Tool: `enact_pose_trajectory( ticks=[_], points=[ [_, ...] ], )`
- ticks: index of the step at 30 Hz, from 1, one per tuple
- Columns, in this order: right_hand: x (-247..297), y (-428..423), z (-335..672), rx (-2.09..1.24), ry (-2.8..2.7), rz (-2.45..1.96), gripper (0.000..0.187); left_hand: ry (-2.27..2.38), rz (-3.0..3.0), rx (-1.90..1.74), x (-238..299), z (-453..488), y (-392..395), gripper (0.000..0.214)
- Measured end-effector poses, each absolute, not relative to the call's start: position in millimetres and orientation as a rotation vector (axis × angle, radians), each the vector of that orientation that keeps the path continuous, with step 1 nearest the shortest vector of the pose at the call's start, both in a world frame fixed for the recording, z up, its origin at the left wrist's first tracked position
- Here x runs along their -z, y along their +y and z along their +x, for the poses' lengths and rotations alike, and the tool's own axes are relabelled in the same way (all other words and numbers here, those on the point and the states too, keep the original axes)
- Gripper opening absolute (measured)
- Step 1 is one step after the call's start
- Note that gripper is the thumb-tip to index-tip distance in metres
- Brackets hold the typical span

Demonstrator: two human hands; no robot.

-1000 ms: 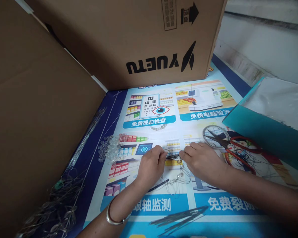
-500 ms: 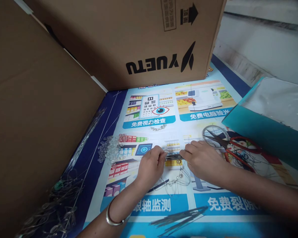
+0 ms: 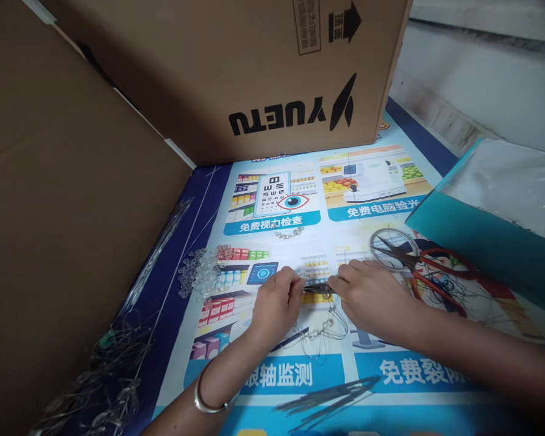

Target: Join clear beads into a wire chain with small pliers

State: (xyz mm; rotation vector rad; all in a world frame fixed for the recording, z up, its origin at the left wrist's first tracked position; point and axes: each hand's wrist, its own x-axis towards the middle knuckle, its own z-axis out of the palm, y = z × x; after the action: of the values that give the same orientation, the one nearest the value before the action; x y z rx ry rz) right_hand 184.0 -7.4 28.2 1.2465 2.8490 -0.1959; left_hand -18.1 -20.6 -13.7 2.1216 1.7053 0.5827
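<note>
My left hand (image 3: 277,301) and my right hand (image 3: 372,297) meet at the middle of a printed poster (image 3: 300,375). Both are closed in a pinch on a small dark metal piece with thin wire (image 3: 318,289) held between them. A loop of wire strung with clear beads (image 3: 322,330) hangs from that piece onto the poster below my hands. A silver bangle (image 3: 206,399) circles my left wrist.
A pile of clear beads (image 3: 200,274) lies left of my hands. Red-handled scissors (image 3: 422,266) and loose wire lie to the right beside a teal box (image 3: 481,242). Cardboard boxes (image 3: 254,79) stand behind and at left. Wire bundles (image 3: 109,369) and dark rods (image 3: 327,396) lie nearby.
None of note: both hands stay pinched on the small piece, with only slight finger shifts.
</note>
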Motion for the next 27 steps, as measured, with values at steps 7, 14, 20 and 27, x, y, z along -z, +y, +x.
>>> enact_pose_trajectory(
  ticks=[7,14,20,27],
  points=[
    [-27.8,-10.2,180.5,0.209,2.83,1.291,0.016,1.723,2.105,-0.565,11.8,-16.4,-21.0,0.015],
    [-33.3,-7.4,182.0,0.242,2.796,1.284,0.016,1.704,2.086,-0.561,11.6,-17.3,-21.5,0.015],
    [-32.8,-5.3,183.4,0.27,2.792,1.29,0.017,1.699,2.1,-0.565,13.3,-17.9,-22.2,0.016],
    [-34.7,-8.8,180.7,0.249,2.796,1.296,0.017,1.722,2.134,-0.573,13.8,-16.1,-23.1,0.015]
  ],
)
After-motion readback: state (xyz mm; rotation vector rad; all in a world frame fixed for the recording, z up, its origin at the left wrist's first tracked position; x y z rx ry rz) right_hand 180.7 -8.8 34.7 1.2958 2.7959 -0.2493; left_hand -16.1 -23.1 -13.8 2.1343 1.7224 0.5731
